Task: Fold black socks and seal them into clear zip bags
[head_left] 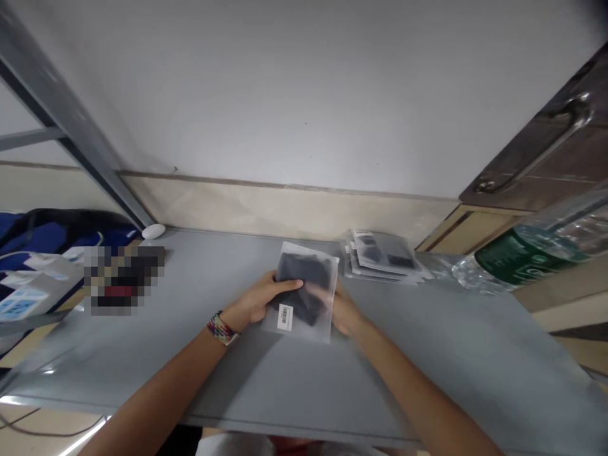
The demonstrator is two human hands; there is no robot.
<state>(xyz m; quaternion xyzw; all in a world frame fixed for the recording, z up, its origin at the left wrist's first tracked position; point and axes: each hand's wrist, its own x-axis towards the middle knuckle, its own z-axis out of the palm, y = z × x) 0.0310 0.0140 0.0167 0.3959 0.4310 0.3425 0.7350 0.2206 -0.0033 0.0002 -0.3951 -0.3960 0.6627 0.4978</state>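
A frosted plastic bag (pixel 320 332) with something dark, perhaps folded cloth, inside is held up above the grey table. Its white barcode label (pixel 285 317) sits at the lower left corner. My left hand (pixel 259 297) grips the bag's left side, thumb across the front and the other fingers behind. At the right side, my right hand (pixel 342 309) also has hold of the bag; its thumb is blurred over the front and its other fingers are mostly hidden. Beyond it, a stack of similar bags (pixel 382 256) lies against the wall.
On the grey table (pixel 228 386), a large water bottle (pixel 527 256) with a green label lies at the right. A white rounded object (pixel 153 232) rests at the back left corner, near a metal post (pixel 102 152). A blurred-out dark item (pixel 126 278) lies at the left edge, beside white boxes (pixel 35 285).
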